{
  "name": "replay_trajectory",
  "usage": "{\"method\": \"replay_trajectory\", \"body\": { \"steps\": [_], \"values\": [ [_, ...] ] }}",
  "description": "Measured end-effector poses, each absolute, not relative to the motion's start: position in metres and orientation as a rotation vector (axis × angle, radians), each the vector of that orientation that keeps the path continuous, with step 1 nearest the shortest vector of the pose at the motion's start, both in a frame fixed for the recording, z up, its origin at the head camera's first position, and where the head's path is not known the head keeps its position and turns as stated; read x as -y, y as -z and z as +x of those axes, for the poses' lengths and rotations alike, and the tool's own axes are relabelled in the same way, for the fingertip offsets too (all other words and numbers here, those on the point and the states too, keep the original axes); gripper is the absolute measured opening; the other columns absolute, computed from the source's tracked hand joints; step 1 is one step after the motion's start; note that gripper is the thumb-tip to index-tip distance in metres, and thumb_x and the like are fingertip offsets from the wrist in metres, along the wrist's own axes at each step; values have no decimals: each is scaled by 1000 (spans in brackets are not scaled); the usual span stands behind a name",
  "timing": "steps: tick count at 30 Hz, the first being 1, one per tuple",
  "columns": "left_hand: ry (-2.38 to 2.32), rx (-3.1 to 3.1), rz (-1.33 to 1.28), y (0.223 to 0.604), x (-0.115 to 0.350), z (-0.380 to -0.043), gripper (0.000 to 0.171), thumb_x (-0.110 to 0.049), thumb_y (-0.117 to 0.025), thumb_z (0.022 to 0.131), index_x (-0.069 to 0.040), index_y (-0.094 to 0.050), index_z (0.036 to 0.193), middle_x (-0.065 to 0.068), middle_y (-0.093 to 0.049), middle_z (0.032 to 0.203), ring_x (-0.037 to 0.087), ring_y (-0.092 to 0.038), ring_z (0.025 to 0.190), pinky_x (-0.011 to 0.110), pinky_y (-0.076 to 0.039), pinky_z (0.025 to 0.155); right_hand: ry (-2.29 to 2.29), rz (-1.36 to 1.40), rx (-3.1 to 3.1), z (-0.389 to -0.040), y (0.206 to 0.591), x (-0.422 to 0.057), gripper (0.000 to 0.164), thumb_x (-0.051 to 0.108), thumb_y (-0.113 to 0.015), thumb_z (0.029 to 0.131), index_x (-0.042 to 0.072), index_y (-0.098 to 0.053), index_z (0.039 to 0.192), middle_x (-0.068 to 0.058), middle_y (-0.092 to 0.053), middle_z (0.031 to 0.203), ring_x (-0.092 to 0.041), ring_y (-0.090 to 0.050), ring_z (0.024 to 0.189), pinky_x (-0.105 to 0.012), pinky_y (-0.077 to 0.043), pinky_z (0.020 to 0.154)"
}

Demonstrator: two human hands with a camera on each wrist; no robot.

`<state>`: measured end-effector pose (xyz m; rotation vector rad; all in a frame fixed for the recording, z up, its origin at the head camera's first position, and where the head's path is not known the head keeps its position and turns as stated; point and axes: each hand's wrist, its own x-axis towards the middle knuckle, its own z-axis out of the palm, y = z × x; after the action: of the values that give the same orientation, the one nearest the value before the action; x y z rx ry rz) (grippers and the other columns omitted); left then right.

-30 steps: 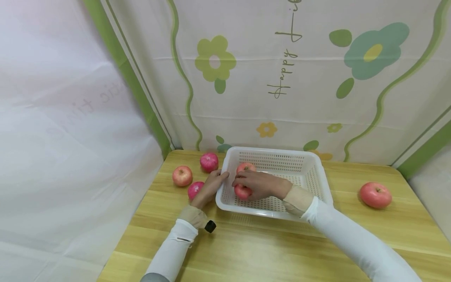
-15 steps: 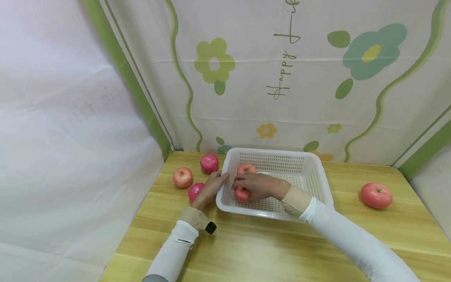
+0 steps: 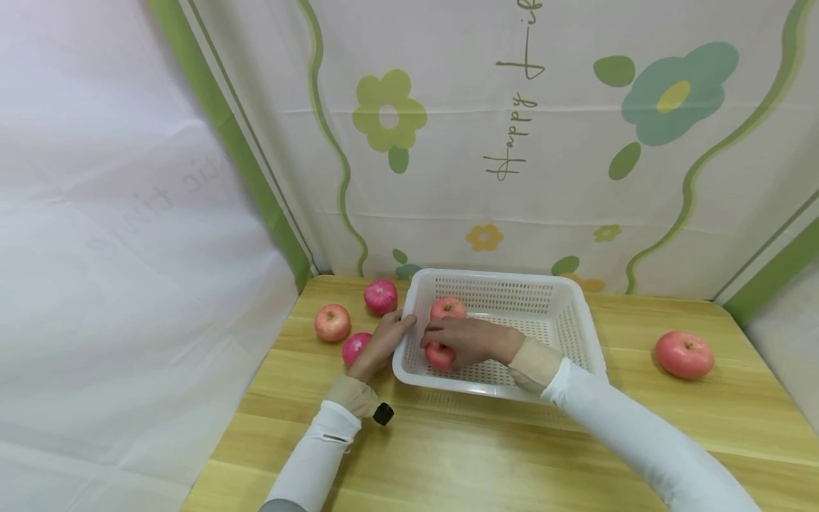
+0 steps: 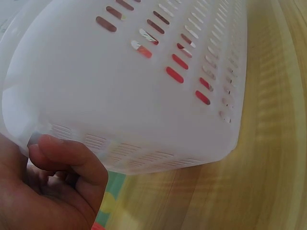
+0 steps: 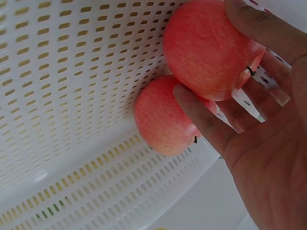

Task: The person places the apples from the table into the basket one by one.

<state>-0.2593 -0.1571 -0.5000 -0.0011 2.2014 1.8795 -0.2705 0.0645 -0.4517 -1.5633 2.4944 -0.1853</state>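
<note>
A white slotted plastic basket (image 3: pixel 505 274) stands on the wooden table. My left hand (image 3: pixel 384 340) grips its left rim; the left wrist view shows the thumb and curled fingers (image 4: pixel 67 153) at the basket's edge. Inside, toward the left end, my right hand (image 3: pixel 473 340) holds a red apple (image 3: pixel 440 357), thumb on one side and fingers on the other. Touching that apple (image 5: pixel 206 48) in the right wrist view is a second apple (image 5: pixel 165 115), lying against the basket wall. From above, this second apple (image 3: pixel 448 307) sits just behind the held one.
Left of the basket lie a yellowish-red apple (image 3: pixel 332 323) and two bright pink round fruits, one at the back (image 3: pixel 380 296) and one partly behind my left wrist (image 3: pixel 355 347). A large red apple (image 3: pixel 684 354) rests far right. A printed curtain (image 3: pixel 448 178) hangs behind the table.
</note>
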Motion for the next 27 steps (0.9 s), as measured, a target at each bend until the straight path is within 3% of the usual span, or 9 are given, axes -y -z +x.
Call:
{"method": "replay_trajectory", "body": {
  "steps": [15,27],
  "values": [
    [-1892,-2175,2,497,156,-258,46,-25,-50,110,3,-59,144,25,-68,135,26,-72,109,43,-65,91,191,-1566,-2510,-269,456,-66,55,25,-85,88,17,-65,138,0,-65,139,-18,-59,124,-39,-57,104],
    [-1901,-2170,8,495,156,-255,47,-25,-49,110,7,-58,143,27,-68,133,24,-73,103,44,-66,87,181,-1540,-2545,-266,453,-67,62,26,-88,85,17,-62,141,-2,-58,142,-21,-58,126,-42,-61,96]
  ]
}}
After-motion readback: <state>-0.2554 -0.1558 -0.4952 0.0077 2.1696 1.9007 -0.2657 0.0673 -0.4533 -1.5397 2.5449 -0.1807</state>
